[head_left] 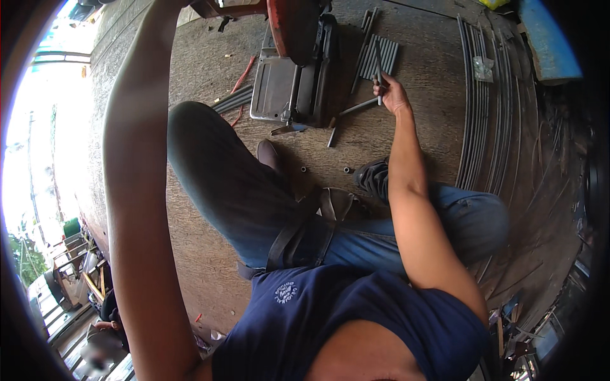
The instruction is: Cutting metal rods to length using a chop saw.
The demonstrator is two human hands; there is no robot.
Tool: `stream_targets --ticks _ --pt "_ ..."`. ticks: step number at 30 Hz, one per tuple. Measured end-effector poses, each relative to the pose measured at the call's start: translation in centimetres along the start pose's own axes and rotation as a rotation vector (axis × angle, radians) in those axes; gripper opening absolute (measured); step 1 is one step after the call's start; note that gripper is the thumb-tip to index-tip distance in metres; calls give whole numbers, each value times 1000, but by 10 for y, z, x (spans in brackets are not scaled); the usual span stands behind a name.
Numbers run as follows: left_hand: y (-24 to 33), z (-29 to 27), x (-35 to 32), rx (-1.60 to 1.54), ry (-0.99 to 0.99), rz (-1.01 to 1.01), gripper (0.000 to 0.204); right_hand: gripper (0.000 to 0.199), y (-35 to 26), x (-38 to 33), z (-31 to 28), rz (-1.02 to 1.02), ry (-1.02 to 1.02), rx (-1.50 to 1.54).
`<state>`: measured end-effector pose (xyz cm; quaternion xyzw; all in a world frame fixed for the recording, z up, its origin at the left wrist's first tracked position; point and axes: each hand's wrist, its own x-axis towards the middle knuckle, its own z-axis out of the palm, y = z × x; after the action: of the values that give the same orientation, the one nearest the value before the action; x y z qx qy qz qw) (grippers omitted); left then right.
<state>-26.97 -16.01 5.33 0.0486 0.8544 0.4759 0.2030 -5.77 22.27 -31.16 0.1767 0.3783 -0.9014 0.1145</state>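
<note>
My right hand point(394, 95) is closed around a short grey metal rod point(379, 57), held roughly upright in the picture. Beyond it lies a row of similar cut rods point(384, 61), side by side on the floor. Another rod point(359, 106) slants from below my right hand toward the cut-off saw point(273, 89), which has a red guard point(291, 28) and a grey metal base. My left arm point(136, 140) stretches past the saw's left side to the upper edge. The left hand is cut off there, near the saw's red upper part.
Long metal rods point(473, 108) lie along the right side. More rods point(235, 98) and a red cord point(243, 76) are left of the saw. Two small metal rings point(304, 169) rest near my feet. A blue object point(551, 41) stands far right; another person point(108, 330) is lower left.
</note>
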Motion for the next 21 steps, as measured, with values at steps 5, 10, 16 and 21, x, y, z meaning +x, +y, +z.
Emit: stream_targets --ticks 5,10,16,21 --pt "-3 3 0 44 34 -72 22 36 -33 -28 46 -60 -116 -52" --pt "-2 8 2 72 104 -80 26 42 -56 -53 71 -59 -207 -114" --pt "-12 0 5 67 57 -14 29 41 -68 -68 79 -86 -154 -264" --pt "-16 -3 8 16 75 -135 28 39 -76 -79 81 -108 -57 -312"
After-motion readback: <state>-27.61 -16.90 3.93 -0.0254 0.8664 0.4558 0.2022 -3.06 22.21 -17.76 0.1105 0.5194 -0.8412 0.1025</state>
